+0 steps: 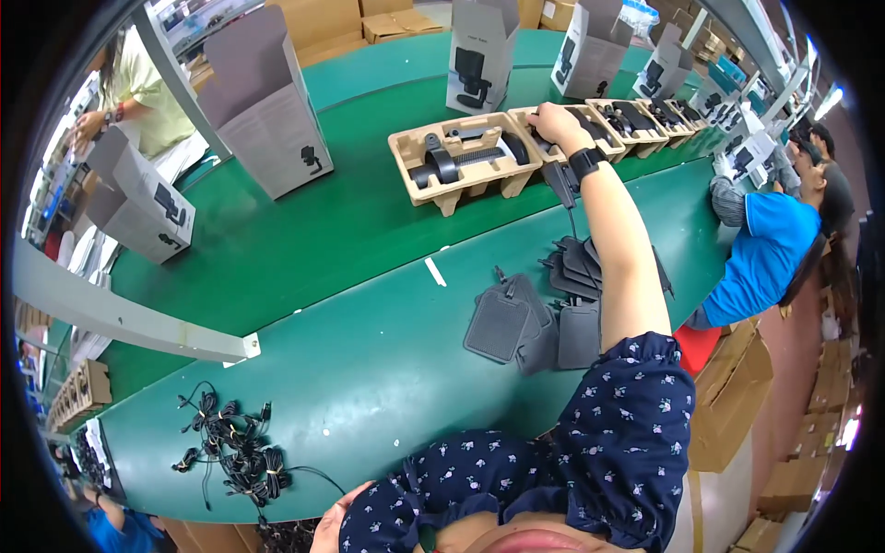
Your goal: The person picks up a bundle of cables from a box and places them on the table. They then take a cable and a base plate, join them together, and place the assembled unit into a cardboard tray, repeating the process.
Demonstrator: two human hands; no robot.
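My right arm stretches far out, and my right hand is over a tan moulded pulp tray. Its fingers curl down onto a dark part there; the hand hides what they grip. Below the wrist hangs a black flat piece with a thin cord running down. Left of it stands another pulp tray holding black round parts and a ribbed black rod. At the lower edge my left hand is mostly hidden by my sleeve, close to the end of a black cable from the bundled cables.
Dark grey flat pads with cords are piled below my right arm. More filled trays line the green conveyor. Open printed boxes stand behind. A metal post is at left. Co-workers sit at right.
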